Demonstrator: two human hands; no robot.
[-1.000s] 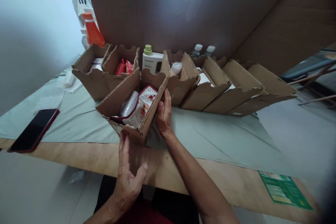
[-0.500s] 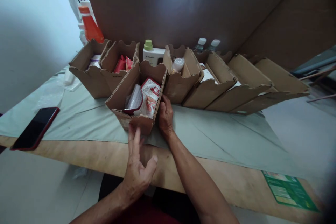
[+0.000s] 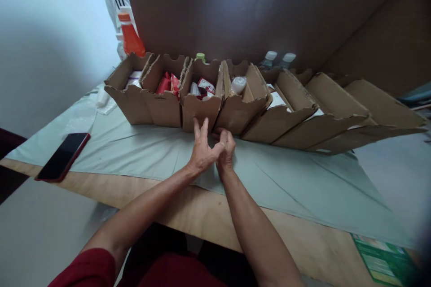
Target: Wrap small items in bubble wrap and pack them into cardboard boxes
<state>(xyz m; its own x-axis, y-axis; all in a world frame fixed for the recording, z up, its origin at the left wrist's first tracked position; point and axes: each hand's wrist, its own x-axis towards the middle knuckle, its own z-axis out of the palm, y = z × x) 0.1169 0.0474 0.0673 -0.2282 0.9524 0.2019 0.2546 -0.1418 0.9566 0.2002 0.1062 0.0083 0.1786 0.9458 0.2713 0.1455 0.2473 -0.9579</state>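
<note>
The middle cardboard box stands in the row, holding a red-and-white printed pack and a clear wrapped item. My left hand has its fingers stretched and apart, the tips at the lower front of this box. Against its lower right corner is my right hand, fingers curled in; whatever they may grip is hidden. The left thumb overlaps the right hand. Just right of them sits the neighbouring cardboard box with a whitish rolled item. On the left, another box contains red packets.
Several more boxes lean rightward along the row. Behind stand an orange bottle, a green-capped bottle and white-capped bottles. A phone lies left on the green cloth; a green printed sheet lies front right.
The middle box has been pushed back from the front of the row into the gap between its neighbours. Both hands have moved forward with it and come closer together.
</note>
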